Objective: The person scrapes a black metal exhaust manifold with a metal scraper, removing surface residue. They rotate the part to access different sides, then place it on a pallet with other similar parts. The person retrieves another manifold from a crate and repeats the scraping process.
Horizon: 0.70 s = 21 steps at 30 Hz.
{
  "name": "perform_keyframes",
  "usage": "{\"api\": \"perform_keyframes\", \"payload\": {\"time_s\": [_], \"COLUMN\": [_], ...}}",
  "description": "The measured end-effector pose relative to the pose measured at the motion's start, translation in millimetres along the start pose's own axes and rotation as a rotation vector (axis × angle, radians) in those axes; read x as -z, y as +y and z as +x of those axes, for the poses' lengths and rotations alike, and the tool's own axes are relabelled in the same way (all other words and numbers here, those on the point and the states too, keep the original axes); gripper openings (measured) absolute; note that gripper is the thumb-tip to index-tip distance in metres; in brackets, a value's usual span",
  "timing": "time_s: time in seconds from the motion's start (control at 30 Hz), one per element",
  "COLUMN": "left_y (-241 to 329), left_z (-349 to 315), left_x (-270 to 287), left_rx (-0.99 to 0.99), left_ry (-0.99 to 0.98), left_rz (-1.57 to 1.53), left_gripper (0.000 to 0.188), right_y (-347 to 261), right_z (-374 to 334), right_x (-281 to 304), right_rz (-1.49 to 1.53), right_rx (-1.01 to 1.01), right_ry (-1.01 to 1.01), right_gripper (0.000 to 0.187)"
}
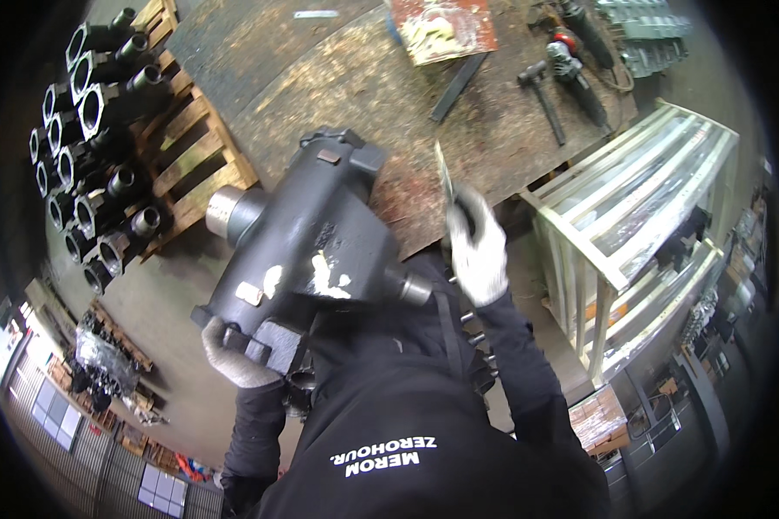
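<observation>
Left hand (234,355), grey-gloved: clenched under the lower flange of a dark cast valve body (307,251), held up tilted against the chest. The body bears white paint patches, a bare metal stub at left and another at right.

Right hand (476,251), white-gloved: closed round a thin flat tool (446,177), blade pointing up, just beside the valve body.

Round rusty table (355,86) beyond both: a red-and-cream flat package (441,28) at the far edge, a dark bar, a hammer (541,95), a grinder (576,73).

Wooden pallet (195,151), left: stacked dark castings (95,112), open square ends toward the viewer.

Pale wooden crate (632,233), right: a wrapped load inside, contents not discernible. A small wrapped box (597,419) below it.
</observation>
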<state>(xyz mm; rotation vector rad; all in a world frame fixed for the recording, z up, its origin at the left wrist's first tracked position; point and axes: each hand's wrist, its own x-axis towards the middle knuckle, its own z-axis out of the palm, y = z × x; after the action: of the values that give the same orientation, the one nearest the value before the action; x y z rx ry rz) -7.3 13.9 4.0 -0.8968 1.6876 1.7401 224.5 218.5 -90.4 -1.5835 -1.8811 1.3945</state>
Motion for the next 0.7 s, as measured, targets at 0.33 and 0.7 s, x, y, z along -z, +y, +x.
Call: {"api": "perform_keyframes", "payload": {"time_s": [0.33,0.7], "left_y": [-2,-5], "left_z": [0,7], "left_x": [2,13], "left_rx": [-0.041,-0.046], "left_ry": [0.127,0.069], "left_rz": [0.066,0.034], "left_gripper": [0.038,0.03], "right_y": [50,57], "right_z": [185,179], "right_x": [-13,-30], "right_rz": [-0.53,-0.424], "right_rx": [0.229,0.245], "right_ry": [0.272,0.245], "right_gripper": [0.039,0.035]}}
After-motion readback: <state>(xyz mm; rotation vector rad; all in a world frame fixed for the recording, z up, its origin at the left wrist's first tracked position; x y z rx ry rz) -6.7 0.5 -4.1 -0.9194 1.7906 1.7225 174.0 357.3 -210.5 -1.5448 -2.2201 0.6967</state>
